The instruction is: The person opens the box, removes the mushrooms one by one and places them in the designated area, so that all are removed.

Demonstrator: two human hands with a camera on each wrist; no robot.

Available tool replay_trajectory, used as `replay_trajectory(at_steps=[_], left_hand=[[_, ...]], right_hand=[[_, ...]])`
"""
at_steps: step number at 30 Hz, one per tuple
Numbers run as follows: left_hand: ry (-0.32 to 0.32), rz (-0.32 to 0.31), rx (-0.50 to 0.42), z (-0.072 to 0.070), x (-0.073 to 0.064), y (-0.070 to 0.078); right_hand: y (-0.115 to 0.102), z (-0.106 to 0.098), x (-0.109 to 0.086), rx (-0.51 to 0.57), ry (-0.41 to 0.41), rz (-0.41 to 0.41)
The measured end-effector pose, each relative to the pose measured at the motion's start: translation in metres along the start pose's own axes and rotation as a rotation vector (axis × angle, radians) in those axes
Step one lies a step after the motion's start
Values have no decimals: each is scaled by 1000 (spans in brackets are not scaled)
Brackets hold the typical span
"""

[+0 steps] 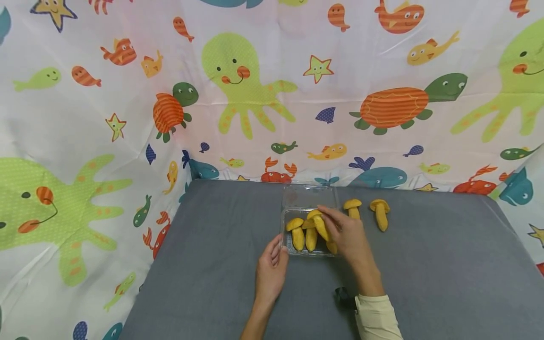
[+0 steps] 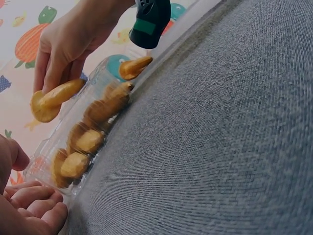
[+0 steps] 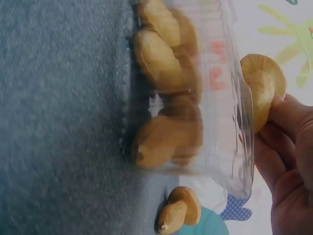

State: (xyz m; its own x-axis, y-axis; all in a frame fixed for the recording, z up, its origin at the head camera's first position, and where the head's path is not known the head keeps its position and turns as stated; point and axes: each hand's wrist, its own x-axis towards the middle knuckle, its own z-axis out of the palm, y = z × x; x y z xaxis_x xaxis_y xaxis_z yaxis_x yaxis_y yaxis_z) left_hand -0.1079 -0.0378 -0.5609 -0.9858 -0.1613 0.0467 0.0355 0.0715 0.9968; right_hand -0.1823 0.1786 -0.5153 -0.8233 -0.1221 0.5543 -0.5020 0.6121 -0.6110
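Note:
A clear plastic box (image 1: 309,254) stands on the grey cloth with its lid (image 1: 310,196) folded open at the back. Inside, yellow mushrooms (image 1: 298,239) lie in a row, stems toward the person. My right hand (image 1: 346,233) pinches another yellow mushroom (image 2: 61,95) between thumb and fingers, raised above the box's rim in both wrist views. At the box's left front corner, my left hand (image 1: 271,269) holds the side, thumb and curled fingers (image 2: 41,200) about the edge. The right fingers partly cover the mushrooms on the box's right side.
Two more mushrooms lie on the cloth right of the box, one (image 1: 352,208) close beside it and one (image 1: 380,215) farther out. The grey table (image 1: 212,264) meets a sea-animal curtain (image 1: 272,104) behind and at left. A dark strapped device (image 1: 345,298) is by the right wrist.

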Motion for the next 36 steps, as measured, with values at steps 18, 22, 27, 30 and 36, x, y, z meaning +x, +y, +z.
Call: replay_trajectory(at_steps=[18,22,27,30,36], left_hand=[[-9,-11,2,1,-2,1],[-2,-11,2,0,-1,1],[9,-4,13,-1,-1,1],[8,-3,16,-1,-1,1],[7,-3,12,0,0,0]], right_hand=[[15,-20,-2,-85,55,77],[20,-24,-2,-103,76,82],[26,-29,-2,-95,109,117],[27,-33,-2,-96,142,125],[30,-40,-2,-111,171,125]])
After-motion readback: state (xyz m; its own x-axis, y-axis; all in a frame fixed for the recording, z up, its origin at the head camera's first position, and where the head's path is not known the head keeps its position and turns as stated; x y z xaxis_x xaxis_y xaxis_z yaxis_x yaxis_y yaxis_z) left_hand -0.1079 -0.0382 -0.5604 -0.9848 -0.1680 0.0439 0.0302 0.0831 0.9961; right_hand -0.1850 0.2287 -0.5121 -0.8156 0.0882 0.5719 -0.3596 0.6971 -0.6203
